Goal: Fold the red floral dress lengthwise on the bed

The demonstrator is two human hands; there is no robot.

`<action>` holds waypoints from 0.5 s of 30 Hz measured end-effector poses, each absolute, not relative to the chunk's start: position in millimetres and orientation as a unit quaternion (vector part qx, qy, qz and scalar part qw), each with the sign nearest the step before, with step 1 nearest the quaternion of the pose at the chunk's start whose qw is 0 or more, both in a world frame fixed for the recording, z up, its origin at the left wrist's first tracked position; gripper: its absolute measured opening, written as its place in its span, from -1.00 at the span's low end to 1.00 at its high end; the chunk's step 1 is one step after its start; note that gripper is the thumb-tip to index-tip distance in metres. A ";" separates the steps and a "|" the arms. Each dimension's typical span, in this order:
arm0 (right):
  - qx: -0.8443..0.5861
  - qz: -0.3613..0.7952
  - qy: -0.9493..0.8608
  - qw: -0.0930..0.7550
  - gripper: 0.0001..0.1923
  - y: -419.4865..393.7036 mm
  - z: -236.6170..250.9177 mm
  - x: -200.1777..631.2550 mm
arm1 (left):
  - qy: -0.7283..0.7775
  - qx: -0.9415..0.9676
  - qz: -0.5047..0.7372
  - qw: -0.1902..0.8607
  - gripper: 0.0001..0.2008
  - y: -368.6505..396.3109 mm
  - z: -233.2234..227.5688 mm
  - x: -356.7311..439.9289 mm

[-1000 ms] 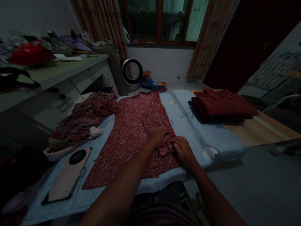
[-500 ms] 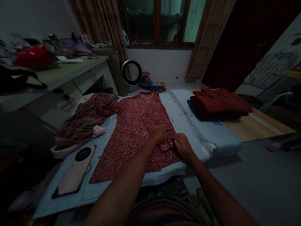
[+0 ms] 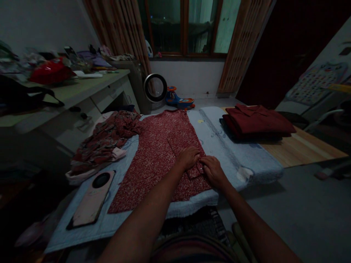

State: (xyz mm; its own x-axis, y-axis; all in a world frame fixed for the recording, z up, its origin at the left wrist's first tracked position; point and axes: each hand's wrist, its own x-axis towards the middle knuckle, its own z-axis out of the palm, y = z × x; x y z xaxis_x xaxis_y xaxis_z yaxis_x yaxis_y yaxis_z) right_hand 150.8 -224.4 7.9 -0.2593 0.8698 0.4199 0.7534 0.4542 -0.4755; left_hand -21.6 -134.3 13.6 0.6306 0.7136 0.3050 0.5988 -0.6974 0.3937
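Note:
A red speckled garment lies flat on a pale blue padded cloth that covers the table. One sleeve is folded over the body of the garment. My left hand rests on that folded sleeve near its cuff, fingers pressing down on the fabric. My right hand meets it at the cuff end and pinches the sleeve's edge. The two hands touch each other at the near right side of the garment.
A crumpled patterned garment lies to the left, a phone face down near the front left. Folded dark red clothes are stacked at the right on a wooden tabletop. A cluttered desk, ring fan and toy car stand behind.
Both hands stay on the folded sleeve cuff with only small finger shifts. The camera view has drifted slightly; nothing has been lifted or let go.

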 end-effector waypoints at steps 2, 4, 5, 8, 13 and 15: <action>-0.519 0.087 -0.789 0.317 -0.64 -224.9 7.4 151.0 | 0.369 0.892 0.224 0.129 -0.73 -134.6 14.1 -21.6; -0.526 0.086 -0.786 0.313 -0.67 -225.8 7.1 151.5 | 0.370 0.892 0.226 0.127 -0.73 -134.7 13.9 -21.7; -0.529 0.086 -0.784 0.312 -0.69 -226.2 6.9 151.8 | 0.370 0.892 0.228 0.126 -0.73 -134.7 13.5 -21.7; -0.531 0.090 -0.783 0.311 -0.71 -226.6 6.7 153.0 | 0.373 0.889 0.233 0.126 -0.73 -134.7 11.7 -21.3; -0.525 0.110 -0.777 0.330 -0.72 -226.7 8.6 152.8 | 0.362 0.884 0.240 0.171 -0.74 -130.5 10.9 -20.1; -0.525 0.126 -0.769 0.341 -0.72 -226.9 10.6 152.9 | 0.345 0.878 0.260 0.205 -0.72 -124.3 14.4 -23.1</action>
